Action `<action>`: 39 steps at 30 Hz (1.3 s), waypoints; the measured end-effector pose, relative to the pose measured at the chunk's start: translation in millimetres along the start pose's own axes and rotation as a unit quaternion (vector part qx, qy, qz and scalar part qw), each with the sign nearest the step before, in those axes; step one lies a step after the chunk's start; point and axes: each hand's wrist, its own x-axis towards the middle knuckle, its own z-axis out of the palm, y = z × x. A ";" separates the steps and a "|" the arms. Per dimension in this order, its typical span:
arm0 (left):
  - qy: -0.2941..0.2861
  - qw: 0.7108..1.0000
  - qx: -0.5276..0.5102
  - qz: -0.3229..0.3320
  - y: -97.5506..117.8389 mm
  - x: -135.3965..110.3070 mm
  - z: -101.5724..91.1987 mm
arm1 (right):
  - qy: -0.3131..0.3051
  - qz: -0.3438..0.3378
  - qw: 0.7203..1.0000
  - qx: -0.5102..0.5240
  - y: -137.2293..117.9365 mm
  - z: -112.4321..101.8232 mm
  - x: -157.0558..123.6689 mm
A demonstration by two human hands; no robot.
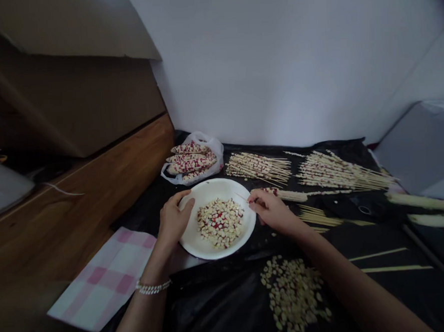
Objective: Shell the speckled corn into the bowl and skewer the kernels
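A white bowl (191,240) stands in front of me, with loose corn kernels (220,223) in cream and dark red inside. My left hand (175,216) grips its left rim, thumb over the inner side and fingers outside. At the right rim my right hand (272,209) is closed in a pinch around a thin skewer (241,197), whose tip points over the bowl. Most of that skewer is hidden by the fingers. Just behind this hand lies a partly stripped corn cob (293,195).
A plastic bag (218,151) of corn cobs sits behind the bowl. Skewers threaded with kernels (257,166) lie in bundles (331,172) further right. Bare skewers (317,215), a kernel heap (293,294) and stripped cobs (431,203) rest on black plastic (211,307). A checked cloth (106,278) is left.
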 end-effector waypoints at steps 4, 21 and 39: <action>-0.010 0.997 -0.077 0.019 24.6 8.9 2.2 | 0.026 0.018 0.999 0.041 -1.5 -25.3 -2.2; -0.370 0.905 -0.208 0.019 15.9 5.5 -23.0 | 0.099 0.176 0.975 0.091 52.7 -49.8 -81.5; -0.177 0.977 0.121 0.017 -67.2 -48.6 -161.3 | 0.164 0.200 0.959 0.120 34.5 -38.5 -103.7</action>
